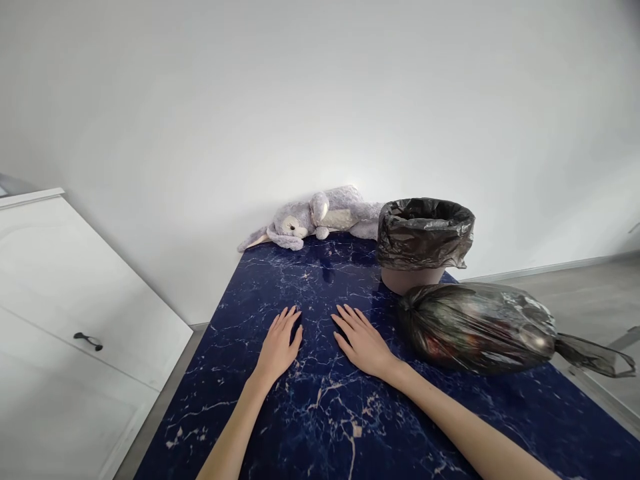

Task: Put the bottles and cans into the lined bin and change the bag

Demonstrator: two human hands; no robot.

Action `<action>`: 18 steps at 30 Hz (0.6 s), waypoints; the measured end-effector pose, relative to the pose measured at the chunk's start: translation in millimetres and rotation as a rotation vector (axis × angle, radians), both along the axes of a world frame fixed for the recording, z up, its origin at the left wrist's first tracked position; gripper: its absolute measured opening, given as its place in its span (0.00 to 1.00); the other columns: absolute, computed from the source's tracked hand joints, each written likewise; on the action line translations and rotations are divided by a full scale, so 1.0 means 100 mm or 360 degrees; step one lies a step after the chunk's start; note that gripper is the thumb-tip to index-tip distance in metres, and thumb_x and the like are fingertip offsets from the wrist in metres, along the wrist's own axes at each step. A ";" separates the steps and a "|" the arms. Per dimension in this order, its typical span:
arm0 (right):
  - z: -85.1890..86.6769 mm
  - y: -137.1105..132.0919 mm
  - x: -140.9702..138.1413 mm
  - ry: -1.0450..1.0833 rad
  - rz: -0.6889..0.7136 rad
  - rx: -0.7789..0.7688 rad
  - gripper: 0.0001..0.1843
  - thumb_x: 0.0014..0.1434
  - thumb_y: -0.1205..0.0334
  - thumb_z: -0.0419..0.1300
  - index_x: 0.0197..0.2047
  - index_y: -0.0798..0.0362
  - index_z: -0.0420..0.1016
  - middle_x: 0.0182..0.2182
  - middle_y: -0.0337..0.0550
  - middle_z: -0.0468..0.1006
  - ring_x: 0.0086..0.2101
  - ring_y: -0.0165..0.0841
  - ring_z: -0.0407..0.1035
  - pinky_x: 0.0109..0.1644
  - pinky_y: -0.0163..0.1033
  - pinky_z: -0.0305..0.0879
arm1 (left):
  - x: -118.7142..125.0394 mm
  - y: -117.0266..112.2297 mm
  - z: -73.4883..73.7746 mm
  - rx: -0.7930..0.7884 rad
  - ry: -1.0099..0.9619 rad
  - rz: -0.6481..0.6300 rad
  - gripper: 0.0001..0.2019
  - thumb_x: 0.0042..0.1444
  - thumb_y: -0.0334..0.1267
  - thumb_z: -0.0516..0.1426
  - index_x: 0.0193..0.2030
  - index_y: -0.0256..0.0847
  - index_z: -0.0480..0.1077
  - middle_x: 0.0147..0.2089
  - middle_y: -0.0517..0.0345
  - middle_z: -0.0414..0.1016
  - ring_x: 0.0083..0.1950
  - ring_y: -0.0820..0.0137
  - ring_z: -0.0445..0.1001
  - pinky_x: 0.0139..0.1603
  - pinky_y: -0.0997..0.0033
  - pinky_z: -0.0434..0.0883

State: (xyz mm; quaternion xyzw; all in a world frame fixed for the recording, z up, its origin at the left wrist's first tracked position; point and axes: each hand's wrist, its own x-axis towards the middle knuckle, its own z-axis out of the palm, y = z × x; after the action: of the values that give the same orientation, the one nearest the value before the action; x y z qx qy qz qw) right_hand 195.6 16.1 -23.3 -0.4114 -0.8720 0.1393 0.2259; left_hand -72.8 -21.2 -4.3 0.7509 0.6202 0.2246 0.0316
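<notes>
My left hand point(279, 343) lies flat, palm down, on the blue marble-patterned table point(325, 413), its fingers stretched out and holding nothing. My right hand point(363, 340) rests the same way a short distance to the right, fingers spread and nothing in them. Just right of that hand lies a filled black garbage bag point(480, 327), tied at its right end, with dim coloured contents showing through the film. Behind the bag stands a trash bin point(413, 279), its rim covered by a black liner point(425, 240) that hangs over the outside.
A light purple plush rabbit point(320, 217) lies on its side along the table's far edge, against the white wall point(300, 87). A white cabinet point(65, 320) with a dark handle point(88, 341) stands to the left. Grey floor point(590, 287) shows at the right.
</notes>
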 end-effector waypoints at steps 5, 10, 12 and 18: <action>0.01 0.00 0.00 0.0002 0.0007 -0.0006 0.34 0.78 0.45 0.40 0.77 0.51 0.61 0.77 0.47 0.54 0.77 0.44 0.44 0.80 0.57 0.45 | 0.01 -0.03 0.00 -0.0006 -0.0007 -0.0006 0.23 0.76 0.48 0.48 0.73 0.50 0.65 0.78 0.53 0.63 0.80 0.55 0.57 0.79 0.40 0.57; 0.02 -0.01 0.00 0.0017 0.0007 -0.0008 0.33 0.78 0.45 0.40 0.77 0.51 0.61 0.77 0.46 0.54 0.76 0.45 0.45 0.80 0.58 0.46 | 0.02 -0.05 0.03 -0.0041 0.0005 0.0006 0.24 0.76 0.49 0.48 0.74 0.49 0.65 0.78 0.52 0.62 0.81 0.54 0.56 0.79 0.39 0.56; 0.02 -0.01 0.01 0.0037 0.0008 0.0002 0.33 0.78 0.46 0.40 0.77 0.49 0.61 0.77 0.46 0.54 0.76 0.45 0.45 0.80 0.59 0.47 | 0.02 -0.04 0.02 -0.0037 0.0004 0.0001 0.24 0.76 0.48 0.48 0.74 0.50 0.64 0.78 0.52 0.62 0.80 0.53 0.56 0.79 0.39 0.57; 0.02 0.00 0.01 -0.0005 0.0016 0.0008 0.33 0.78 0.46 0.40 0.77 0.52 0.62 0.77 0.47 0.55 0.76 0.44 0.45 0.80 0.57 0.45 | 0.01 -0.04 0.00 -0.0024 -0.0005 -0.0002 0.23 0.76 0.48 0.49 0.74 0.51 0.65 0.78 0.54 0.63 0.81 0.54 0.56 0.79 0.40 0.57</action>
State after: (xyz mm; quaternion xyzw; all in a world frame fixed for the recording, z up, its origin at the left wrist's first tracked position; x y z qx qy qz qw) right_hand 196.9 16.2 -21.5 -0.4066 -0.8747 0.1375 0.2251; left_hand -71.8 -25.0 -4.0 0.7507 0.6213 0.2211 0.0385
